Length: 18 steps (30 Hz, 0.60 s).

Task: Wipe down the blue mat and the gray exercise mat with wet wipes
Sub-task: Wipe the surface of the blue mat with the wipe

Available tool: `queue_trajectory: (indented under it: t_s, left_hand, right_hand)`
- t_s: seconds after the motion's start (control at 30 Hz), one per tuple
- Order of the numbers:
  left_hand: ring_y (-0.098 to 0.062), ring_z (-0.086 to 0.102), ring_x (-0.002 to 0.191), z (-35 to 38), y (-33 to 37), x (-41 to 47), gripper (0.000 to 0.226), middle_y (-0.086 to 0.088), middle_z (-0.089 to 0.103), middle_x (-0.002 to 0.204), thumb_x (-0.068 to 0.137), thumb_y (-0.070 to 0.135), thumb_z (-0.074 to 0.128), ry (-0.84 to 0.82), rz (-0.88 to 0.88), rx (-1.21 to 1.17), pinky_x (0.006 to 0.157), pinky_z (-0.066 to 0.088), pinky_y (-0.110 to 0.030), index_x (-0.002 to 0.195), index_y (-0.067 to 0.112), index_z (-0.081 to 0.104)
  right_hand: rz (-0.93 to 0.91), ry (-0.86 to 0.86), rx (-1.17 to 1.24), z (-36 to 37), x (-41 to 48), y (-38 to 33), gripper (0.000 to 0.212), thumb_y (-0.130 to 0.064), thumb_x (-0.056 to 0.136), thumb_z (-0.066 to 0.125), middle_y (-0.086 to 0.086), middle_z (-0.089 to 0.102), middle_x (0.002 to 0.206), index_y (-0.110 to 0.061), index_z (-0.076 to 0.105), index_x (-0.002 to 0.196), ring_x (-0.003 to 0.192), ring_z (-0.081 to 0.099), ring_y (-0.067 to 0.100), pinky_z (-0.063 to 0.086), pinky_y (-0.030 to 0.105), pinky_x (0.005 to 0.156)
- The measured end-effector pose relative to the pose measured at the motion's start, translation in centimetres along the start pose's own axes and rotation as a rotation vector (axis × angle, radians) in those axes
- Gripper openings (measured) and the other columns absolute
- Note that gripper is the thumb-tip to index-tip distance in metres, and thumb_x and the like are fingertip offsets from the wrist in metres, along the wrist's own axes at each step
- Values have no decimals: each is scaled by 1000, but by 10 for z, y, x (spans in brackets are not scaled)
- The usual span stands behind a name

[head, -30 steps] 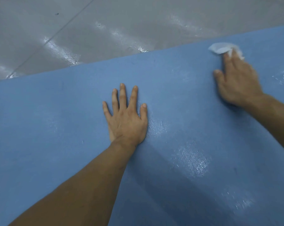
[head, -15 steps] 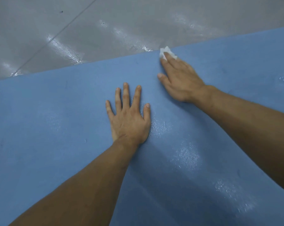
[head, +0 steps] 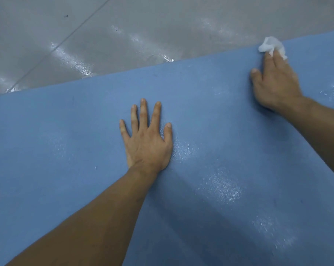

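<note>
Pressing flat on the blue mat [head: 66, 150] with the left hand [head: 146, 143]: palm down, fingers straight and spread, gripping nothing. Pushing a crumpled white wet wipe [head: 271, 46] onto the mat's far edge with the right hand [head: 275, 85], upper right of view; fingers extended over the wipe, not curled round it, part of the wipe bunched past the fingertips, all slightly blurred. Hands well apart. Mat filling most of the view, far edge running diagonally, higher on the right. Shiny damp patches [head: 223, 187] on the mat: one just right of the left hand, more toward the lower right, one at the right border near the right forearm. Bare left forearm covering the lower-left stretch of mat. Beyond the mat: glossy gray floor [head: 124, 25] with glare streaks, thin seam line [head: 66, 39] crossing it diagonally, small dark speck [head: 67, 15] near the top
</note>
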<state>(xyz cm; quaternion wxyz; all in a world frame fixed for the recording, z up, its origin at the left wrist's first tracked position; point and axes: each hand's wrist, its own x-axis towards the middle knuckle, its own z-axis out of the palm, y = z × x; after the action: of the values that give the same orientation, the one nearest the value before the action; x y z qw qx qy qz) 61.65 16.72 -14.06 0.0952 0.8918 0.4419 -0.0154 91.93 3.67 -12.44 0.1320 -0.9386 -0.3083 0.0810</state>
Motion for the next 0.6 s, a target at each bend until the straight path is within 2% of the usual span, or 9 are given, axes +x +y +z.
queue_trajectory:
  t_s: [0.07,0.17,0.3,0.4,0.6]
  left_hand:
    - [-15,-15,158,0,1,-1,65,9,-12,173,102,60,9,-8,6,13,127,-6,-54,164,42,-1]
    - [-15,-14,158,1,2,0,64,9,-12,173,104,59,14,-17,4,8,127,-6,-54,164,41,-1]
    - [-17,-7,159,6,-3,0,64,6,-3,174,105,57,20,29,6,10,127,-2,-55,165,38,6]
    - [-19,-4,160,7,-5,0,63,5,-1,174,106,56,21,36,14,21,127,-1,-55,165,36,9]
    - [-19,-6,160,5,-5,-1,63,6,-3,174,106,56,19,34,25,18,128,-3,-52,165,36,7]
  right_hand:
    - [-123,-14,-2,4,-9,-20,80,-44,99,27,22,8,171,2,13,163,159,11,36,10,43,129]
    - [-324,-97,-34,16,-37,-55,72,-40,107,34,13,4,173,-4,11,165,160,5,28,5,38,130]
    - [-490,-165,-43,32,-69,-88,66,-41,109,35,5,7,174,-11,15,165,160,7,23,9,39,129]
    - [-422,-142,-56,25,-54,-68,66,-41,110,33,4,7,174,-11,14,165,160,9,22,7,36,128]
    - [-43,-41,-88,-1,-15,11,67,-40,110,33,11,10,173,-8,14,165,158,17,32,15,42,127]
